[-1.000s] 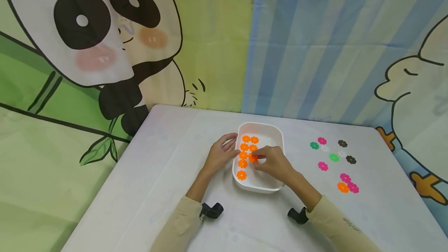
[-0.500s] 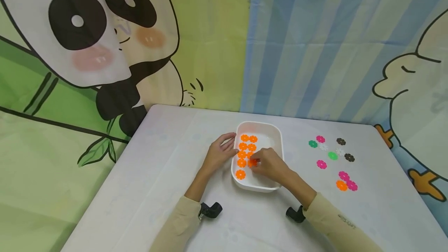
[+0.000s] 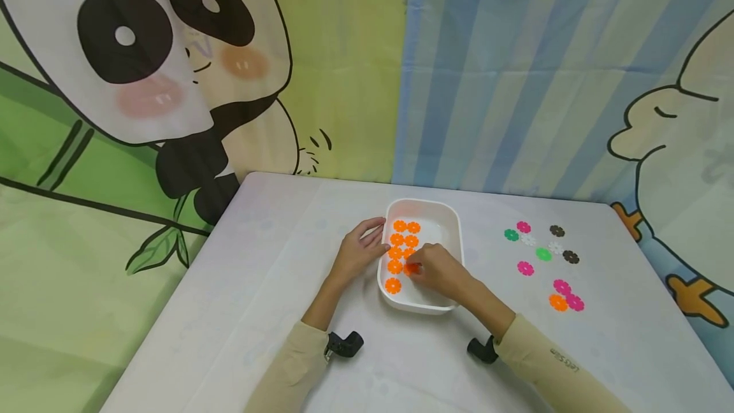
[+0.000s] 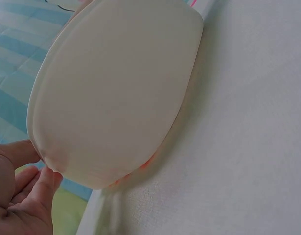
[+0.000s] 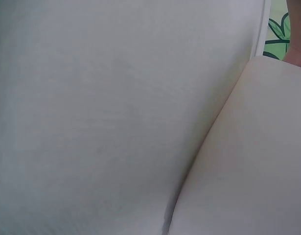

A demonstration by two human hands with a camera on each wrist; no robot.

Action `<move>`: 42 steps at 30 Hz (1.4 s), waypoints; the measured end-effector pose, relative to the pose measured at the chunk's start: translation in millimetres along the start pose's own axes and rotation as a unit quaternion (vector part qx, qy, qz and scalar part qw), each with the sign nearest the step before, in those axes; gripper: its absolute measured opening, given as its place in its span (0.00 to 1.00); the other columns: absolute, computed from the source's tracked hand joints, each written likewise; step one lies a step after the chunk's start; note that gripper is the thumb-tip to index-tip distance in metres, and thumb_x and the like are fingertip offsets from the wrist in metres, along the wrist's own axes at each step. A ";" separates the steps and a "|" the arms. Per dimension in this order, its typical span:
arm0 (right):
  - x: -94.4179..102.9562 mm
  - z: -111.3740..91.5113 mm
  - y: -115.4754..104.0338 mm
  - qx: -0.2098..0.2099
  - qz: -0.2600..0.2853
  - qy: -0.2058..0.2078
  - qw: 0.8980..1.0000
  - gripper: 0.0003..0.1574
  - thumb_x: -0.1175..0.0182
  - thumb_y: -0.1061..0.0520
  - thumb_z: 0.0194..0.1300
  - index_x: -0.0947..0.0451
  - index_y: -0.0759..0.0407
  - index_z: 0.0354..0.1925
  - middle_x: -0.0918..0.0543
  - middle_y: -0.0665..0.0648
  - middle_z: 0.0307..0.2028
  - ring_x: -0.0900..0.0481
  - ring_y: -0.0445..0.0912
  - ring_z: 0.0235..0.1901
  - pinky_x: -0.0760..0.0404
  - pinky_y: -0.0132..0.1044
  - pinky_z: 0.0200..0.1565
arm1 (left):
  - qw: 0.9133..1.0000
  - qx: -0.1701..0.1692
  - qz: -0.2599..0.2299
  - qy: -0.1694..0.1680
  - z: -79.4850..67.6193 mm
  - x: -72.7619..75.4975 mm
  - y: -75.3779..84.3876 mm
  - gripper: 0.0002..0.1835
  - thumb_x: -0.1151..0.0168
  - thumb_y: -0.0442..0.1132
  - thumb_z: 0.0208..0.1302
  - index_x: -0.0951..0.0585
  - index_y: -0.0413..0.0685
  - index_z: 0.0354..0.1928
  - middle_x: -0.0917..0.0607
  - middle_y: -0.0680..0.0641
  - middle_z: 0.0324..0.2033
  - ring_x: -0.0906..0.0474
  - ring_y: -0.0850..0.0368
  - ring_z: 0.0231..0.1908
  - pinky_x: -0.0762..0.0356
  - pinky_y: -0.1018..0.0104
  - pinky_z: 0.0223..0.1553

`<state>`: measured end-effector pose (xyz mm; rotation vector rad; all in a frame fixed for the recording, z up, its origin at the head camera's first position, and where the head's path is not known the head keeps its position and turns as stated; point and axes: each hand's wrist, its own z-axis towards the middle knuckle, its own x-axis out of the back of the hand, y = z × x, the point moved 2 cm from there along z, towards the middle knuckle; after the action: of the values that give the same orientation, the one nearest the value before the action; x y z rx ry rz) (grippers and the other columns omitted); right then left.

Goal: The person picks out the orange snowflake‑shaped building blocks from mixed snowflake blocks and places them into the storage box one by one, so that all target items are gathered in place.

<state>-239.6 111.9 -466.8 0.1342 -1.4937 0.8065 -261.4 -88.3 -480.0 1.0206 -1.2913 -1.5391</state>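
Note:
A white plastic tub [image 3: 429,308] stands on the table in the head view, with orange flower-shaped discs [image 3: 394,266] laid in two columns along its left side. My left hand [image 3: 357,251] grips the tub's left rim between thumb and fingers; the left wrist view shows the same hand [image 4: 30,193] at the tub's edge [image 4: 116,93]. Inside the tub, my right hand [image 3: 438,270] has thumb and fingertips pinched on an orange disc [image 3: 410,269] low in the second column, partly covering it. In the right wrist view the tub's wall [image 5: 253,152] hides the fingertips.
Right of the tub lie loose flower discs: pink [image 3: 525,268], dark brown [image 3: 570,257], white [image 3: 555,247] and green [image 3: 543,253] ones, plus an orange one [image 3: 559,302] beside two pink ones. A printed cloth [image 3: 344,69] hangs behind the table.
My right hand has moved slightly down the second column with the orange disc, lowering it towards the tub floor. The left hand keeps its place on the rim.

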 end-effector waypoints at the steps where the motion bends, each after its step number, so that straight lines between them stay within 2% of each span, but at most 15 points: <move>1: 0.0 0.2 0.1 0.001 -0.003 0.001 1.000 0.14 0.25 0.60 0.52 0.12 0.60 0.39 0.12 0.54 0.33 0.17 0.45 0.35 0.15 0.37 0.44 | 1.000 0.000 0.000 -0.002 -0.9 -0.4 3.2 0.33 0.35 0.23 0.59 0.34 0.30 0.67 0.33 0.32 0.67 0.36 0.38 0.66 0.30 0.59 0.61; 7: 1.1 -0.8 0.5 0.029 0.003 0.014 0.999 0.12 0.26 0.62 0.52 0.12 0.61 0.38 0.12 0.54 0.32 0.17 0.48 0.34 0.15 0.39 0.44 | 1.000 -0.005 0.004 0.000 -8.6 -4.1 21.5 0.31 0.37 0.22 0.59 0.34 0.26 0.65 0.33 0.30 0.65 0.36 0.35 0.66 0.30 0.57 0.62; 11: 7.7 -5.5 2.4 0.035 0.052 0.044 0.997 0.15 0.26 0.63 0.51 0.13 0.62 0.41 0.12 0.56 0.35 0.15 0.49 0.37 0.14 0.41 0.44 | 1.000 -0.009 -0.003 0.005 -9.7 -5.6 23.0 0.31 0.37 0.21 0.58 0.34 0.26 0.65 0.33 0.29 0.65 0.37 0.34 0.66 0.31 0.56 0.62; 15: 23.7 -16.9 10.5 0.024 0.093 0.081 0.992 0.19 0.25 0.62 0.52 0.14 0.61 0.45 0.13 0.57 0.39 0.14 0.51 0.39 0.13 0.43 0.41 | 1.000 0.001 0.000 0.001 -9.4 -7.0 23.5 0.32 0.37 0.22 0.59 0.34 0.28 0.66 0.33 0.30 0.66 0.37 0.36 0.66 0.32 0.55 0.63; 21: 58.7 -53.4 38.7 -0.027 0.100 0.140 0.985 0.21 0.26 0.61 0.53 0.15 0.59 0.48 0.13 0.56 0.42 0.14 0.52 0.41 0.13 0.47 0.38 | 1.000 0.011 0.009 0.016 -5.0 -5.4 9.4 0.31 0.35 0.23 0.59 0.31 0.34 0.66 0.30 0.36 0.65 0.33 0.43 0.66 0.30 0.60 0.62; 26: 82.8 -96.1 69.6 -0.070 0.055 0.177 0.980 0.21 0.25 0.60 0.52 0.14 0.59 0.47 0.13 0.55 0.43 0.14 0.51 0.41 0.13 0.47 0.37 | 0.999 0.003 0.012 0.034 -1.4 -2.1 -4.8 0.30 0.33 0.26 0.58 0.27 0.40 0.64 0.27 0.41 0.64 0.30 0.48 0.64 0.27 0.67 0.58; 27: 86.4 -104.8 75.0 -0.079 0.044 0.177 0.980 0.21 0.25 0.59 0.52 0.14 0.59 0.46 0.13 0.55 0.42 0.14 0.52 0.41 0.13 0.47 0.37 | 0.999 0.001 0.012 0.035 -1.1 -1.6 -6.1 0.30 0.32 0.26 0.58 0.27 0.40 0.64 0.27 0.41 0.64 0.30 0.48 0.64 0.27 0.68 0.58; 29: 92.1 -121.9 84.8 -0.090 0.021 0.178 0.980 0.21 0.24 0.59 0.51 0.14 0.59 0.46 0.12 0.56 0.40 0.14 0.52 0.39 0.13 0.37 0.38 | 0.999 -0.001 0.012 0.038 -1.2 -1.2 -7.3 0.30 0.32 0.26 0.58 0.27 0.41 0.63 0.26 0.41 0.63 0.29 0.47 0.64 0.26 0.69 0.57; 34: 98.2 -159.4 106.5 -0.140 0.006 0.159 0.977 0.22 0.23 0.58 0.48 0.13 0.60 0.44 0.12 0.58 0.39 0.14 0.54 0.36 0.18 0.23 0.32 | 0.999 0.000 0.013 0.039 -1.7 -0.9 -8.8 0.30 0.32 0.27 0.58 0.27 0.42 0.63 0.26 0.43 0.63 0.30 0.46 0.64 0.26 0.70 0.57; 38: 96.2 -183.5 124.8 -0.184 -0.002 0.118 0.976 0.25 0.23 0.54 0.49 0.14 0.59 0.47 0.13 0.60 0.41 0.16 0.56 0.39 0.17 0.27 0.31 | 0.999 0.000 0.008 0.035 -1.3 -1.5 -9.3 0.30 0.32 0.28 0.58 0.28 0.40 0.64 0.27 0.41 0.64 0.30 0.46 0.64 0.26 0.69 0.57; 42: 94.5 -200.9 140.0 -0.203 -0.002 0.076 0.976 0.28 0.23 0.52 0.49 0.15 0.58 0.49 0.14 0.61 0.45 0.19 0.58 0.44 0.13 0.39 0.37 | 0.999 -0.002 0.009 0.031 -0.7 -2.4 -9.3 0.30 0.32 0.27 0.59 0.28 0.39 0.64 0.28 0.39 0.64 0.30 0.47 0.64 0.27 0.68 0.58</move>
<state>-161.9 362.5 -460.1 -0.2264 -1.4806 0.4813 -261.0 -85.3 -489.1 1.0447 -1.2510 -1.4841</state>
